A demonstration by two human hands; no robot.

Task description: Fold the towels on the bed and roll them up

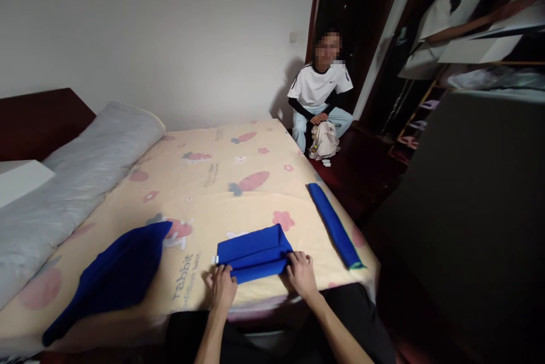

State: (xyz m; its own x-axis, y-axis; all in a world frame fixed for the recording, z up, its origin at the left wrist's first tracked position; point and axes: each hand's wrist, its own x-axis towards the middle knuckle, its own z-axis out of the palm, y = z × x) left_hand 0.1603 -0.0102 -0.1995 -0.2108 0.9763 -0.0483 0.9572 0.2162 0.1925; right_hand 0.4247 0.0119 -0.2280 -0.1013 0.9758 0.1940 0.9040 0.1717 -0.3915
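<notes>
Folded blue cloth [252, 247]: long axis left-right.

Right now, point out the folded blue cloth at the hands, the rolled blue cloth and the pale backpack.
Folded blue cloth [253, 252]: head view, middle of its upper surface.
Rolled blue cloth [334, 225]: head view, halfway along the roll.
Pale backpack [326, 139]: head view, middle of its body.

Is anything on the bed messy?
The loose blue cloth lies askew at the left, its narrow end at the near edge of the cream, patterned bed. That looks messy, unlike the neatly folded, white-tagged blue cloth.
</notes>
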